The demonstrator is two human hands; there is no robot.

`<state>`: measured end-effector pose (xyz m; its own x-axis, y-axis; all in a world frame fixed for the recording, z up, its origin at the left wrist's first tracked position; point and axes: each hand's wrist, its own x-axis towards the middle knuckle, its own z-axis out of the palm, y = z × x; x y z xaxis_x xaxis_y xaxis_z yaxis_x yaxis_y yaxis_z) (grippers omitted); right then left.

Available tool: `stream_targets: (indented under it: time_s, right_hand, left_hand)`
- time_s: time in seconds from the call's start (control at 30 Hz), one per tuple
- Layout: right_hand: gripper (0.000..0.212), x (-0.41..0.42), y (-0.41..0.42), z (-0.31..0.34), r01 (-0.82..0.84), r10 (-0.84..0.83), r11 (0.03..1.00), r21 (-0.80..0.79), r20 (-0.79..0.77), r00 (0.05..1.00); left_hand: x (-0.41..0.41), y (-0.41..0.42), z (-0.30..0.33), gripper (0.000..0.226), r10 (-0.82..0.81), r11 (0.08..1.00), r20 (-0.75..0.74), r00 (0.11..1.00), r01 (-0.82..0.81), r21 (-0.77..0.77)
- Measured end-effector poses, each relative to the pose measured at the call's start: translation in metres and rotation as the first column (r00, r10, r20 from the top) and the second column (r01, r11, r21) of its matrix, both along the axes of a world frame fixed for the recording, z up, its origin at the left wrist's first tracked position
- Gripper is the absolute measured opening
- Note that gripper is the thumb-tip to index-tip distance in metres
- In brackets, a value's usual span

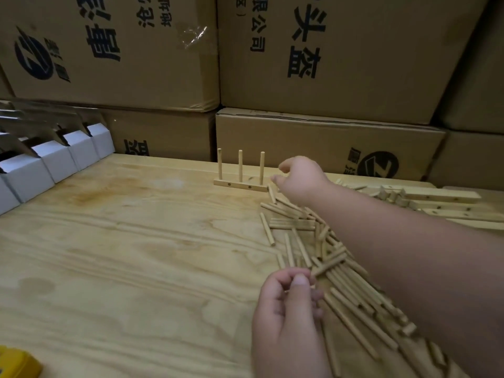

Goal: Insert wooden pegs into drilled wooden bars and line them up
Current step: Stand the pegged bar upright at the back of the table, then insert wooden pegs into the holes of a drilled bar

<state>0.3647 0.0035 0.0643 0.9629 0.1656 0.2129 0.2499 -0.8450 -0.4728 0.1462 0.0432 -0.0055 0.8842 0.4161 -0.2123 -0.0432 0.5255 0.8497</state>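
Head view: a bar [240, 185] with three pegs stands on the table [122, 241]. Right hand [298, 178] curls beside it, holding nothing visible. Left hand [289, 317] pinches something from the peg pile [341, 268].

Single head view: you look forward and down across the plywood table [122, 241] from just above its near edge, wide-angle, verticals bowing at the frame sides. Your hands sit close under the lens at lower right. The stacked cardboard boxes [341, 64] fill the far background, facing you.
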Motion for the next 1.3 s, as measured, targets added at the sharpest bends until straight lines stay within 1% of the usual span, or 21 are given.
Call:
stream_targets:
  time_s: [0.07,0.13,0.2,0.23,0.33,0.4,0.5,0.6,0.67,0.77,0.87,0.93,1.0,1.07,1.17,1.23,1.3]
  right_hand:
    - [0.041,-0.036,-0.023,0.019,-0.031,0.030,0.989,0.144,0.011,0.999]
    - [0.035,-0.083,-0.055,0.034,-0.033,0.014,0.967,0.254,0.074,0.997]
    - [0.027,-0.135,-0.095,0.037,-0.014,-0.044,0.946,0.325,0.171,0.984]
    - [0.020,-0.163,-0.116,0.035,0.008,-0.083,0.933,0.360,0.193,0.978]
    - [0.012,-0.230,-0.169,0.017,0.127,-0.223,0.888,0.442,0.173,0.959]
    - [0.014,-0.256,-0.195,-0.002,0.242,-0.343,0.863,0.444,0.163,0.925]
    - [0.016,-0.276,-0.220,-0.027,0.361,-0.458,0.826,0.434,0.143,0.877]
    - [0.018,-0.284,-0.239,-0.037,0.395,-0.475,0.835,0.384,0.140,0.869]
    - [0.018,-0.285,-0.250,-0.036,0.405,-0.459,0.855,0.324,0.111,0.881]
    - [0.020,-0.286,-0.262,-0.030,0.387,-0.402,0.899,0.206,0.033,0.915]
    - [0.017,-0.290,-0.273,-0.025,0.342,-0.338,0.938,0.063,-0.068,0.939]
    - [0.022,-0.293,-0.279,-0.022,0.297,-0.298,0.954,-0.033,-0.184,0.937]
    - [0.032,-0.294,-0.282,-0.021,0.247,-0.270,0.961,-0.124,-0.242,0.932]
    - [0.037,-0.293,-0.282,-0.020,0.222,-0.251,0.964,-0.144,-0.228,0.941]
    - [0.039,-0.291,-0.279,-0.021,0.177,-0.206,0.971,-0.160,-0.190,0.960]
    - [0.039,-0.291,-0.278,-0.021,0.154,-0.185,0.972,-0.179,-0.171,0.968]
    - [0.037,-0.291,-0.275,-0.020,0.138,-0.165,0.975,-0.172,-0.153,0.974]
  left_hand:
    - [-0.009,-0.009,0.001,0.034,-0.014,0.999,0.068,0.998,0.012,0.033]
    - [-0.013,-0.011,-0.002,0.033,-0.022,0.991,0.103,0.994,0.008,0.131]
    - [-0.018,-0.014,-0.004,0.023,-0.047,0.968,0.143,0.989,0.009,0.253]
    - [-0.021,-0.015,-0.004,0.018,-0.061,0.946,0.162,0.985,0.006,0.323]
    - [-0.026,-0.018,-0.005,0.014,-0.129,0.853,0.177,0.976,0.018,0.522]
    - [-0.030,-0.020,-0.005,0.008,-0.200,0.786,0.165,0.966,0.058,0.616]
    - [-0.033,-0.023,-0.006,0.008,-0.228,0.680,0.157,0.961,0.042,0.732]
    - [-0.034,-0.023,-0.007,0.015,-0.239,0.583,0.113,0.964,0.049,0.811]
    - [-0.035,-0.023,-0.006,0.017,-0.246,0.502,0.083,0.966,0.054,0.863]
    - [-0.038,-0.026,-0.002,0.020,-0.232,0.374,0.065,0.971,0.027,0.927]
    - [-0.041,-0.025,0.001,0.010,-0.185,0.305,0.084,0.979,-0.024,0.952]
    - [-0.039,-0.023,0.000,0.011,-0.137,0.262,0.035,0.990,0.002,0.965]
    - [-0.037,-0.023,-0.002,0.013,-0.128,0.246,-0.017,0.992,0.049,0.968]
    - [-0.037,-0.023,-0.002,0.020,-0.202,0.272,-0.034,0.979,0.090,0.958]
    - [-0.043,-0.025,0.000,0.025,-0.377,0.314,-0.025,0.926,0.153,0.937]
    - [-0.047,-0.026,0.002,0.023,-0.451,0.298,-0.020,0.893,0.172,0.939]
    - [-0.048,-0.027,0.002,0.022,-0.479,0.289,-0.016,0.878,0.175,0.941]
